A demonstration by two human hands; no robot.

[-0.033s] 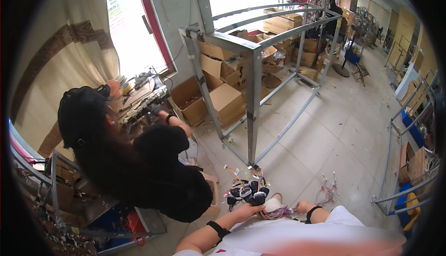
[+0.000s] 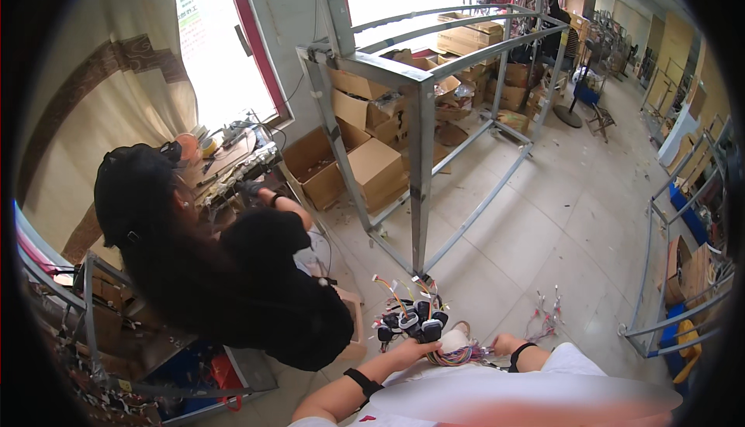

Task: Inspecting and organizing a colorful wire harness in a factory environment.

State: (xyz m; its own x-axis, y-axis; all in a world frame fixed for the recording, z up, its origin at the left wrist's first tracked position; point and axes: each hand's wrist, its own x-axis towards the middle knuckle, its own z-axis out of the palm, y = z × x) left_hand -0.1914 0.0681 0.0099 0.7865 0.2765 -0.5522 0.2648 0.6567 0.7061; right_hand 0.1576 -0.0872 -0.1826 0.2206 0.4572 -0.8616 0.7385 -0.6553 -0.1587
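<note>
A coiled wire harness [image 2: 459,356] of many coloured wires lies low in front of my body. Its black plug connectors [image 2: 423,323] stick up in a cluster, with thin orange, yellow and white leads rising from them. My left hand [image 2: 413,353] is closed on the harness just below the connectors. At the harness's other side, my right hand [image 2: 509,344] is curled, its fingertips pinching the wire ends there; the exact spot is small and partly hidden. Both wrists wear black bands.
A person in black [image 2: 233,272] sits at my left, one gloved hand at a cluttered workbench [image 2: 233,165]. Ahead stands a grey metal frame [image 2: 421,171], with cardboard boxes [image 2: 374,171] behind it. Loose wires [image 2: 548,314] hang beyond my right hand. More racks [image 2: 683,217] line the right side.
The seated person's gloved hand has shifted slightly left at the workbench. My hands and the wire harness look almost the same.
</note>
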